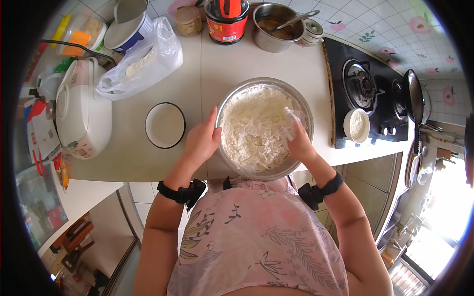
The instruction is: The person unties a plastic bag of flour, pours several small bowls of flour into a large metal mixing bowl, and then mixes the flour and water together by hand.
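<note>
A round metal basin (310, 124) stands at the counter's front edge, filled with clumpy, floury dough (255, 129). At its left side, my left hand (203, 137) grips the rim with the thumb on the inner side. My right hand (298, 137) is inside the basin at the right, its fingers blurred and coated with flour; whether they close on any dough cannot be told. A white bowl with a dark rim (165, 125) sits on the counter to the left of my left hand.
Behind are a plastic bag with flour (148, 63), a red-labelled container (226, 26), a metal pot with a ladle (274, 37) and a lidded jar (311, 31). A rice cooker (83, 107) stands left. On the gas stove (339, 96) at right rest a bowl of flour (356, 125) and a pan (413, 96).
</note>
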`<state>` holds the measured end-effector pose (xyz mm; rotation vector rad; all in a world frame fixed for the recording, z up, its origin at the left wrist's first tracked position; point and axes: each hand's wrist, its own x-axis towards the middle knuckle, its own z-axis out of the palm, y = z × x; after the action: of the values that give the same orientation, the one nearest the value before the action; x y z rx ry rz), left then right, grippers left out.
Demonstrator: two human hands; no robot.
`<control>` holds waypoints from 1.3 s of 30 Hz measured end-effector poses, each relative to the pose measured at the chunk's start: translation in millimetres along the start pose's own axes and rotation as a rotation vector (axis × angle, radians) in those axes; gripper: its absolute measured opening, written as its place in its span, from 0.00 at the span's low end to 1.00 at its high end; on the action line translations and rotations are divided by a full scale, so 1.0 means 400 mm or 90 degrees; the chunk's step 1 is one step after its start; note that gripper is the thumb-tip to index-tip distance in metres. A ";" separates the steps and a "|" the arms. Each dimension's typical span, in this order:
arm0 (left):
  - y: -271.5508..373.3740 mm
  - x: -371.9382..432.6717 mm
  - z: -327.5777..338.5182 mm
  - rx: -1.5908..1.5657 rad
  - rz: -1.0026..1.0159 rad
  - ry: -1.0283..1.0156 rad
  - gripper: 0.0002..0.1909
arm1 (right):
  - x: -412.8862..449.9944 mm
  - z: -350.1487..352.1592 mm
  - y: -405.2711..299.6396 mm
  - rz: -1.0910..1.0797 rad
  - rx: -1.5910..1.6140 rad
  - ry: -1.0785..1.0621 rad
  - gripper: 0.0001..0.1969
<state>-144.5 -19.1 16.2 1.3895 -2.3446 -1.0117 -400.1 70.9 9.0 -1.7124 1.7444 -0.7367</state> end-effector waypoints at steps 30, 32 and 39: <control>0.015 -0.022 -0.026 -0.017 -0.057 -0.089 0.30 | 0.135 0.019 -0.018 0.101 -0.322 -0.351 0.25; 0.017 -0.044 -0.017 -0.019 -0.068 -0.104 0.31 | 0.138 0.044 -0.042 0.126 -0.310 -0.345 0.27; 0.046 -0.037 -0.028 -0.186 -0.146 -0.117 0.31 | 0.079 0.087 -0.131 -0.106 -0.419 -0.555 0.29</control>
<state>-143.6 -5.9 38.5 1.5248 -2.0765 -1.5365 -339.3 38.6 22.9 -2.1378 1.2552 0.5656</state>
